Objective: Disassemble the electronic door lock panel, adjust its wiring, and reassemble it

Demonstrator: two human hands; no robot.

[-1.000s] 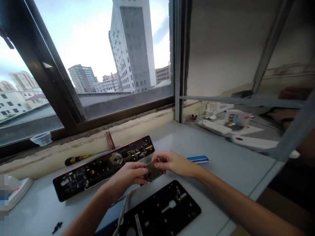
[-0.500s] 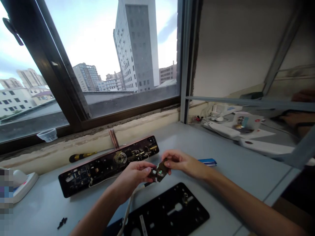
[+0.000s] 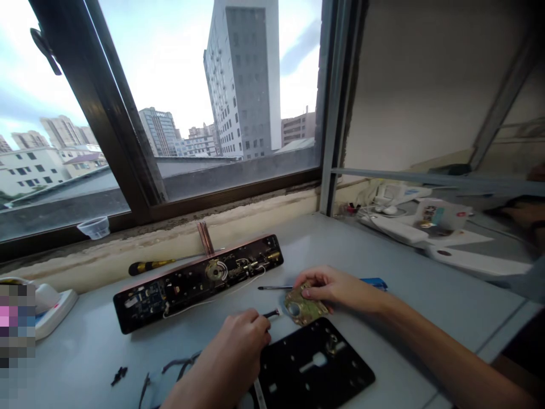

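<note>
Head view: right hand pinches the plate, right of lower centre; left hand grasps a lead beside it; best, probably, to leave the lead slack, unstrained.

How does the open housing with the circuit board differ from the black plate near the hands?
The housing carries a circuit board and wiring; the black plate shows mostly bare surface with a keyhole-shaped cutout. The housing lies farther back, fully in view; the black plate is nearer, partly hidden by the left hand. Both have dark faces and rounded corners.
</note>
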